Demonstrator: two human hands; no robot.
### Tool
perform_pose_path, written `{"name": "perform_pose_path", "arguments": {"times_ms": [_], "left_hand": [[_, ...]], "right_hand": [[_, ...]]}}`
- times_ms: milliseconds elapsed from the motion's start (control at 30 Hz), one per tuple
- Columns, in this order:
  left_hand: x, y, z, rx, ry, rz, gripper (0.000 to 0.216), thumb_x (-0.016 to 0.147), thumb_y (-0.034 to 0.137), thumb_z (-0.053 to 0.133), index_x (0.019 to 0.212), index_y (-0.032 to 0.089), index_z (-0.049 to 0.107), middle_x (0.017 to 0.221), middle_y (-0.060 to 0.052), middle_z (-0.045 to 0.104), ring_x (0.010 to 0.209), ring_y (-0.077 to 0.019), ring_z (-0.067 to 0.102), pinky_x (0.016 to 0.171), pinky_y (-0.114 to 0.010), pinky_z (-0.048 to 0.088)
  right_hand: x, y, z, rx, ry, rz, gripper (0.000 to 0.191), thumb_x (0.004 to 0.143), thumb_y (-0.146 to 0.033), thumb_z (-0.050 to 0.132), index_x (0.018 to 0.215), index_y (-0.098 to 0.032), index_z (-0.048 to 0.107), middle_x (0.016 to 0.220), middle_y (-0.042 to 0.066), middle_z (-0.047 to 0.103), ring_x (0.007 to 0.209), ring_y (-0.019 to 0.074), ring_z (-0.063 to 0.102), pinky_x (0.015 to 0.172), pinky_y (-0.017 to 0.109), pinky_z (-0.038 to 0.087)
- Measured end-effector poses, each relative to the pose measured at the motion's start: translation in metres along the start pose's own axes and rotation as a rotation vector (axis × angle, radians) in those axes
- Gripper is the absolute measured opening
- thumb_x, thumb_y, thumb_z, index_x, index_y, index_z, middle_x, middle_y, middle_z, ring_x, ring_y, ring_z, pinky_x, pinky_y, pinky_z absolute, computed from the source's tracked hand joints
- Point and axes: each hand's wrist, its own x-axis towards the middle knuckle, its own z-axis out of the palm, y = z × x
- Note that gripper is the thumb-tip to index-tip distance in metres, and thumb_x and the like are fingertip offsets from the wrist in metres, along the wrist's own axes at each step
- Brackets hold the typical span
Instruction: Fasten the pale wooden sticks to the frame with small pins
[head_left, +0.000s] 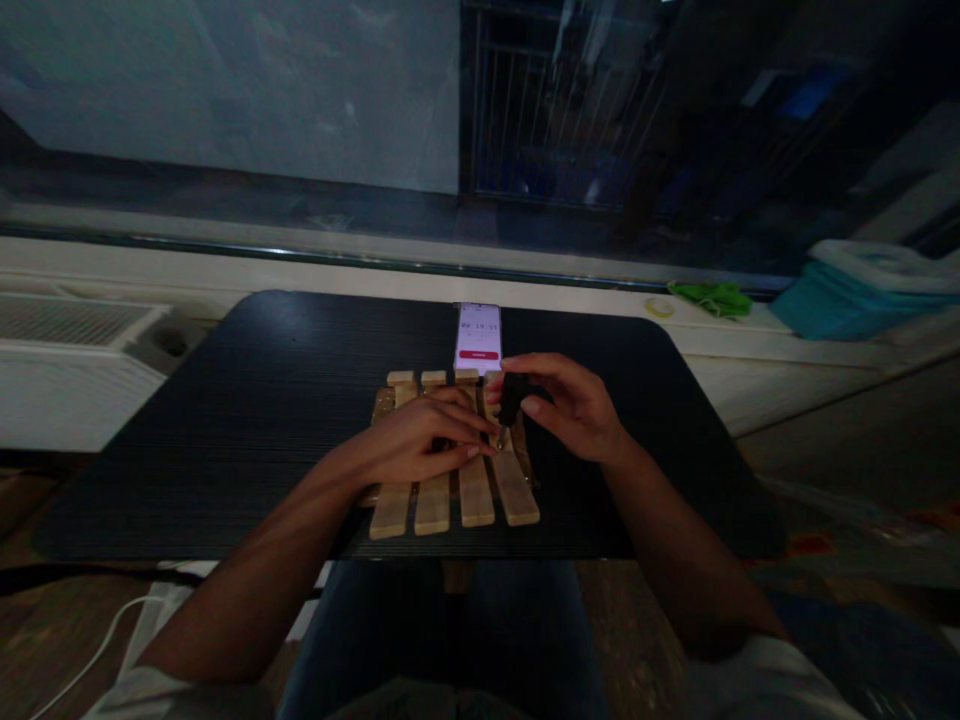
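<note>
Screwdriver point(513, 397), probably, between curved right fingers point(551, 369)

From the head view, I read one figure: the phone point(478, 338) displays a counter in dark digits, beginning 00:19. I cannot resolve the last two digits with certainty. The red button point(478, 355) below carries pale lettering, too small for me to read.

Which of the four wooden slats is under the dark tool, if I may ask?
The rightmost slat: the dark tool in the right hand points down at it; the others lie left.
</note>
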Motion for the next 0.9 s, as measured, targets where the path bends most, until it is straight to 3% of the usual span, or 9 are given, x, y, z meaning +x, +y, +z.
{"name": "perform_pose_path", "arguments": {"times_ms": [300,533,900], "left_hand": [[-0.0012,-0.0012,-0.0003,0.016,-0.01,-0.006,0.025,0.089,0.017,0.052,0.102,0.022,0.073,0.108,-0.004,0.071,0.103,-0.0217,0.058,0.089,-0.038,0.046],[-0.0016,-0.0003,-0.0009,0.013,-0.019,-0.021,0.026,0.089,0.016,0.052,0.103,0.023,0.073,0.11,-0.003,0.071,0.103,-0.0211,0.057,0.09,-0.038,0.046],[-0.0014,-0.0005,-0.0003,0.013,-0.007,-0.008,0.025,0.089,0.017,0.052,0.102,0.02,0.073,0.105,-0.005,0.072,0.097,-0.0209,0.058,0.086,-0.036,0.047]], "right_hand": [[-0.0016,0.0031,0.002,0.062,0.021,0.025,0.04,0.084,-0.022,0.061,0.122,-0.031,0.056,0.107,0.001,0.065,0.089,0.0121,0.064,0.08,0.031,0.055],[-0.0009,0.0021,0.0021,-0.017,0.051,0.057,0.04,0.081,-0.03,0.066,0.12,-0.032,0.057,0.102,0.0,0.065,0.082,0.0126,0.063,0.073,0.028,0.055],[0.0002,0.0053,0.0014,-0.042,0.067,-0.029,0.046,0.077,-0.026,0.072,0.12,-0.036,0.057,0.098,-0.003,0.064,0.08,0.011,0.061,0.069,0.024,0.05]]}}
